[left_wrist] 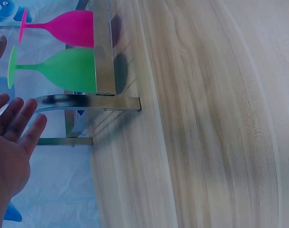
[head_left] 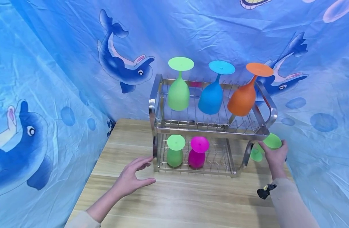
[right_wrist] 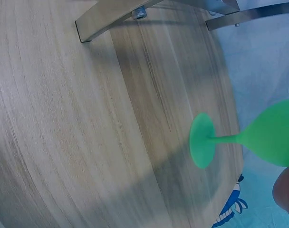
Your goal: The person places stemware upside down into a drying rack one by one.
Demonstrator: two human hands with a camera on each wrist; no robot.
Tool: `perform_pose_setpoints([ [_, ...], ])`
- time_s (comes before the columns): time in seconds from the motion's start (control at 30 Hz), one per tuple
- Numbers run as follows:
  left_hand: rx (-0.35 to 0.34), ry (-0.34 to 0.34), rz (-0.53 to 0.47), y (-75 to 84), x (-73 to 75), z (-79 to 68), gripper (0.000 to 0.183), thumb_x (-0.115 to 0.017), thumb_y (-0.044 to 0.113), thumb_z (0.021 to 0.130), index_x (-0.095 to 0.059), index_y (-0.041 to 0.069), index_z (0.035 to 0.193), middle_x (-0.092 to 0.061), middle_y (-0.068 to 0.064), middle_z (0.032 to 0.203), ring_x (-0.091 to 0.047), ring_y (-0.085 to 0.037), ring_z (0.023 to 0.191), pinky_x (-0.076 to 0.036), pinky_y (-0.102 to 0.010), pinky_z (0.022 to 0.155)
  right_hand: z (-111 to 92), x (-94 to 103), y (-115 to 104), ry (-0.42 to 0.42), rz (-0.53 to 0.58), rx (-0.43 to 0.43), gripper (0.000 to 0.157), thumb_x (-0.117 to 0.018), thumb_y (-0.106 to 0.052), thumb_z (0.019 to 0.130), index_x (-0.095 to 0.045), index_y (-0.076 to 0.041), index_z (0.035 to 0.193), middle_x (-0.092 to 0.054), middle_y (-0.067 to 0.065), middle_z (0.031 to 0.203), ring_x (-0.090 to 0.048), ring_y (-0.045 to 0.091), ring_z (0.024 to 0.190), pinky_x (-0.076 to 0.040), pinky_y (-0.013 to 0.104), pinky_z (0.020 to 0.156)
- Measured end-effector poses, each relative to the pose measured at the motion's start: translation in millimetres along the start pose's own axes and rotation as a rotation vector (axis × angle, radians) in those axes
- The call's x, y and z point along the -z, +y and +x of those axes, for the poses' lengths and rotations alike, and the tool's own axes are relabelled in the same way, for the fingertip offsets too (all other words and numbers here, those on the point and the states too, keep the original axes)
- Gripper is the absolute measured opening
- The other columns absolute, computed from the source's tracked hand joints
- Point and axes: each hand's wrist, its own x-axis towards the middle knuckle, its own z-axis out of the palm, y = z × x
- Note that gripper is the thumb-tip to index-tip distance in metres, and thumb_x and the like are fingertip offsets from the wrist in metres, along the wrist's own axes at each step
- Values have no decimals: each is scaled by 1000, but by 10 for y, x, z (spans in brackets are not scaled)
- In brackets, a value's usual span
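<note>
At the right of the metal dish rack, my right hand grips the bowl of a light green goblet. This goblet is upright, its foot low over the wooden table in the right wrist view. My left hand is beside the rack's front left leg, fingers spread and holding nothing. On the upper tier, a green goblet, a blue goblet and an orange goblet stand upside down. Below them, another green goblet and a pink goblet are also inverted.
The rack stands on a light wooden table. Blue curtains printed with dolphins hang behind it and along both sides, close to the goblet at the right. The upper tier's metal rail overhangs the lower goblets.
</note>
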Motion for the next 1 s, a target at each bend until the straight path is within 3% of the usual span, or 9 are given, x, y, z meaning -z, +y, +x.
perform_pose_setpoints([
  [0.23, 10, -7, -33, -4, -13, -17, 74, -96, 25, 82, -64, 2, 145, -69, -15, 133, -72, -28, 116, -60, -39, 103, -79, 50, -25, -2, 50, -39, 111, -82, -48, 92, -13, -12, 171, -18, 16, 176, -22, 35, 161, -18, 46, 134],
  [0.37, -2, -9, -30, -11, -22, -22, 73, -95, 25, 82, -64, 2, 144, -69, -15, 134, -72, -27, 116, -60, -39, 103, -156, 125, -4, 11, 49, 5, 107, -82, -45, 93, -17, -9, 170, -22, 18, 175, -25, 37, 159, -19, 47, 134],
  [0.47, -4, -7, -18, -16, -18, -26, 73, -96, 24, 82, -64, 3, 144, -69, -15, 135, -72, -26, 116, -60, -38, 103, -260, 244, -38, -5, 11, 50, 102, -82, -42, 93, -23, -8, 169, -31, 20, 171, -34, 36, 153, -28, 44, 131],
  [0.57, -5, -8, -15, -12, -23, -21, 73, -96, 24, 82, -64, 3, 144, -69, -15, 135, -72, -26, 116, -61, -37, 102, -383, 424, -111, -53, -52, 109, 96, -82, -38, 95, -28, -5, 167, -42, 21, 162, -50, 25, 136, -44, 25, 114],
  [0.63, -1, -12, -18, -7, -30, -16, 72, -96, 24, 82, -65, 4, 144, -69, -15, 135, -72, -26, 116, -61, -36, 102, -479, 561, -167, -102, -95, 164, 92, -82, -36, 96, -31, -4, 166, -52, 16, 148, -55, 11, 117, -47, 13, 95],
  [0.73, 0, -21, -24, -3, -46, -6, 73, -95, 25, 82, -65, 5, 145, -69, -15, 135, -72, -28, 116, -61, -37, 102, -628, 770, -261, -186, -143, 260, 90, -80, -32, 98, -31, -1, 166, -55, -8, 127, -51, -7, 97, -45, 5, 73],
  [0.87, 5, -43, -33, -7, -85, 10, 75, -94, 31, 83, -63, 7, 147, -69, -12, 134, -71, -29, 117, -61, -39, 103, -845, 1009, -407, -279, -168, 333, 84, -79, -28, 99, -34, -5, 166, -52, -29, 110, -53, -10, 92, -48, 9, 69],
  [1.0, 15, -57, -37, -5, -132, 24, 75, -94, 34, 83, -64, 7, 146, -69, -8, 137, -70, -27, 119, -60, -40, 104, -1030, 1132, -553, -353, -154, 390, 75, -79, -19, 99, -41, -14, 164, -59, -31, 109, -60, -9, 92, -53, 11, 71],
])
